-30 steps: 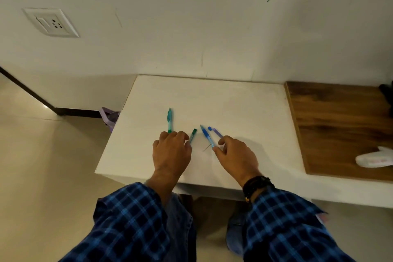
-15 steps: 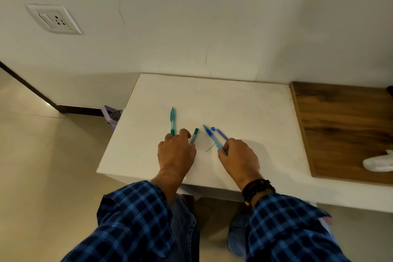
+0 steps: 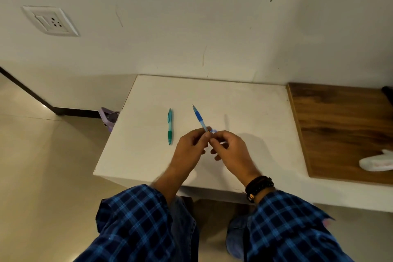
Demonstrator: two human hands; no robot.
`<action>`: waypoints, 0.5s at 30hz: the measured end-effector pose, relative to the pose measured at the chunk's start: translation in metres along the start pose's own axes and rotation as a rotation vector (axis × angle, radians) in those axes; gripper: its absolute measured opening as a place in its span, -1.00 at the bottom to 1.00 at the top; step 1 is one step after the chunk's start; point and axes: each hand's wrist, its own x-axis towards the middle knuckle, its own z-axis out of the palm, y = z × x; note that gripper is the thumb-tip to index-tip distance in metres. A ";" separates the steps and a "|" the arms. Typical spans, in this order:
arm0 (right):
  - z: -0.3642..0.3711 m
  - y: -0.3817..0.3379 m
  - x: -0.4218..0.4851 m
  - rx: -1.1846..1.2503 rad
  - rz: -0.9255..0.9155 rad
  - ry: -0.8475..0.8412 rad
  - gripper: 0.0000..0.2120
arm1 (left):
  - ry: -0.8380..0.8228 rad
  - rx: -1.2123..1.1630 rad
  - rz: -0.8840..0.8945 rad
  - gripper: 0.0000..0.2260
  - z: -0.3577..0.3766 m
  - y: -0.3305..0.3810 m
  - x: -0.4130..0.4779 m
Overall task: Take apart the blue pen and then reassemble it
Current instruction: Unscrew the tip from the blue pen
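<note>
The blue pen [image 3: 199, 119] is raised above the white table [image 3: 244, 108], its tip pointing up and away from me. My left hand [image 3: 188, 151] pinches the pen's near end between thumb and fingers. My right hand [image 3: 229, 151] meets it there, fingers closed on the pen's rear end, where a bit of clear blue plastic shows. The rest of that end is hidden by my fingers. A green pen [image 3: 170, 126] lies whole on the table to the left of my hands.
A wooden panel [image 3: 344, 130] adjoins the table on the right, with a white object [image 3: 376, 162] on it. A purple thing [image 3: 109, 118] sits on the floor by the table's left edge. The wall stands right behind the table.
Both hands were flat on the table among loose pen pieces. Now they are lifted and joined on the blue pen. The green pen lies in one piece; no loose parts remain visible.
</note>
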 end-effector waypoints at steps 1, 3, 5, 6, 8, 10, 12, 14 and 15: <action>0.000 0.001 0.000 -0.007 -0.008 0.000 -0.79 | -0.009 -0.039 -0.010 -0.77 -0.001 0.000 0.000; 0.000 0.001 0.001 -0.006 -0.018 0.007 -0.80 | -0.010 -0.106 -0.046 -0.79 -0.002 0.000 0.000; 0.000 0.002 0.002 0.009 -0.014 0.016 -0.80 | -0.001 -0.159 -0.088 -0.80 -0.002 0.000 -0.001; -0.001 0.002 0.003 0.021 -0.012 0.014 -0.81 | 0.003 -0.191 -0.110 -0.79 -0.002 0.001 -0.001; -0.001 0.003 0.003 0.052 -0.003 -0.002 -0.83 | 0.021 -0.287 -0.152 -0.78 -0.004 0.002 -0.001; -0.002 0.004 0.003 0.073 0.013 -0.016 -0.85 | 0.060 -0.411 -0.202 -0.79 -0.007 0.003 -0.001; -0.003 0.003 0.002 0.083 0.017 -0.013 -0.88 | 0.077 -0.525 -0.251 -0.79 -0.009 0.004 -0.002; -0.003 0.000 0.001 0.121 0.008 0.014 -0.88 | 0.073 -0.594 -0.281 -0.78 -0.009 0.006 -0.002; -0.004 -0.002 0.000 0.151 0.003 0.036 -0.88 | 0.073 -0.621 -0.290 -0.77 -0.009 0.007 -0.002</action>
